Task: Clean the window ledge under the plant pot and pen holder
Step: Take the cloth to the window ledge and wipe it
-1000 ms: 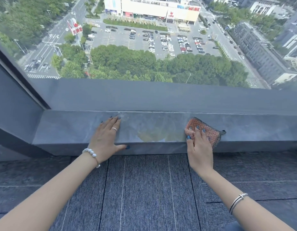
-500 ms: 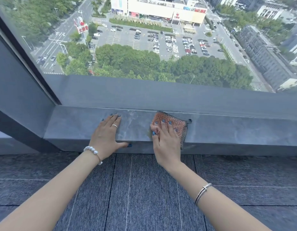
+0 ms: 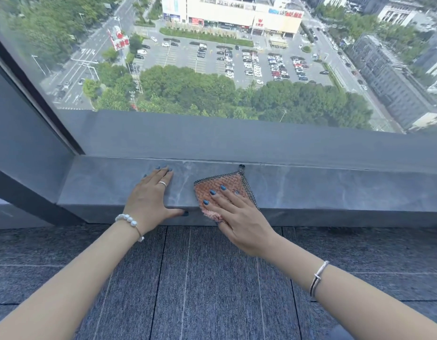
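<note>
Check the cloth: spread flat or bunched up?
Spread flat: the cloth lies open on the ledge under the right hand's straight fingers.

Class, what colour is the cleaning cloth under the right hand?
Orange-pink cleaning cloth with black mesh edging; head view.

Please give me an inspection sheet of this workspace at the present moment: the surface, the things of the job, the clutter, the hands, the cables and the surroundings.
Surface: grey stone window ledge, pale veins, below the glass.
Job's things: orange cleaning pad with dark mesh edge lies flat on the ledge, one corner over the front edge. No plant pot or pen holder in view.
Clutter: nothing seen.
Hands: left hand lies flat on the ledge, fingers straight, thumb on the front edge; right hand presses the pad with straight fingers.
Cables: nothing seen.
Surroundings: grey carpet tiles below; window looks down on trees, a car park and buildings.
</note>
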### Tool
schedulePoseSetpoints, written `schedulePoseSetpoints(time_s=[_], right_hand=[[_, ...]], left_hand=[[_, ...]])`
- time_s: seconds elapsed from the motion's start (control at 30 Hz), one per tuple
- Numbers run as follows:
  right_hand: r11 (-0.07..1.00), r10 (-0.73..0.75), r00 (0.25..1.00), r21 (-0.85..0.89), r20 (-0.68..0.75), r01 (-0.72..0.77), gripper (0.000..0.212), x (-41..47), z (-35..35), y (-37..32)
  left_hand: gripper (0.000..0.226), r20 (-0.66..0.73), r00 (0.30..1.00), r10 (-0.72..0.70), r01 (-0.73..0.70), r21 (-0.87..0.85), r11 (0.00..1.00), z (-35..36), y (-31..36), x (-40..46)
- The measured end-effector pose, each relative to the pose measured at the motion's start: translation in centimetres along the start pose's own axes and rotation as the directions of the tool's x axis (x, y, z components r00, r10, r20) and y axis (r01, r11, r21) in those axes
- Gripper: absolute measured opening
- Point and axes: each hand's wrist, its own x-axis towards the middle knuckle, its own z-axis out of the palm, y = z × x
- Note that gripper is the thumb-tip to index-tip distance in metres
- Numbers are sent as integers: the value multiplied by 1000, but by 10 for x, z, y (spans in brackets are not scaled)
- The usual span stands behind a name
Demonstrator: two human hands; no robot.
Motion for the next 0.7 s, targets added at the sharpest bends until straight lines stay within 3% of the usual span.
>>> schedulePoseSetpoints(time_s=[0.17, 0.7], right_hand=[[999, -10, 998, -35, 56, 12, 53, -13, -17, 43], [991, 131, 991, 9, -4, -131, 57, -64, -45, 141]], left_hand=[[114, 25, 1000, 11, -14, 92, 996, -9, 11, 14], [111, 100, 980, 172, -179, 72, 981, 9, 98, 63]])
